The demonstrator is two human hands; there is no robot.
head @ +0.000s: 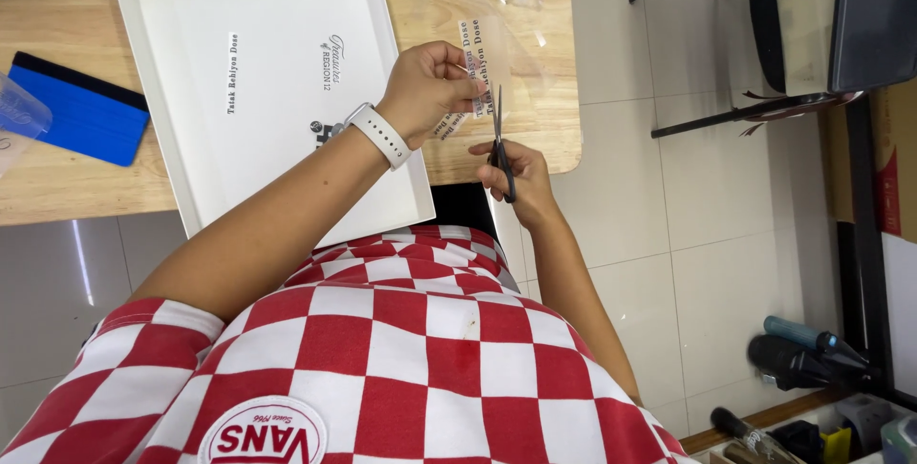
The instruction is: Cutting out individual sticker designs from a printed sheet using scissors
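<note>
1. Clear printed strip (485, 53) hangs over the wooden table's (86, 187) right front corner, long axis running away from the person.
2. Left hand (430, 89), nearer, pinches the strip's near left edge.
3. Right hand (516, 172) grips black scissors (499, 144), blades up at the strip's lower edge.
4. White tray (162, 72) lies left.

Clear glossy plastic strip (485, 53); dark metal scissors (500, 144); smooth white tray (382, 24); matt wood table (76, 187); smooth floor tiles (707, 225).
</note>
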